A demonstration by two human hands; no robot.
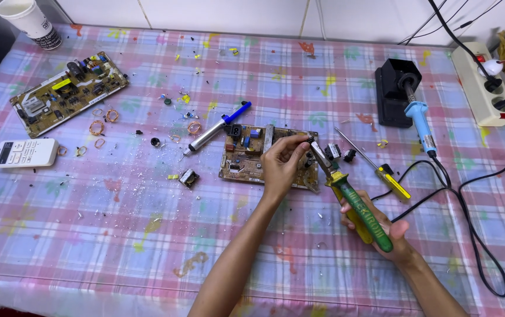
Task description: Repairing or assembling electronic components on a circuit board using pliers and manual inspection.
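My right hand grips green-and-yellow handled long-nose pliers, whose jaws point up-left to a small dark part at their tip. My left hand hovers over a brown circuit board, its fingertips pinched at that same small part by the plier jaws. The board lies flat on the plaid tablecloth and carries several components.
A blue-and-silver desoldering pump lies left of the board; a yellow-handled screwdriver lies right. A blue soldering iron rests in a black stand. Also a second board, white remote, paper cup, power strip, loose copper coils.
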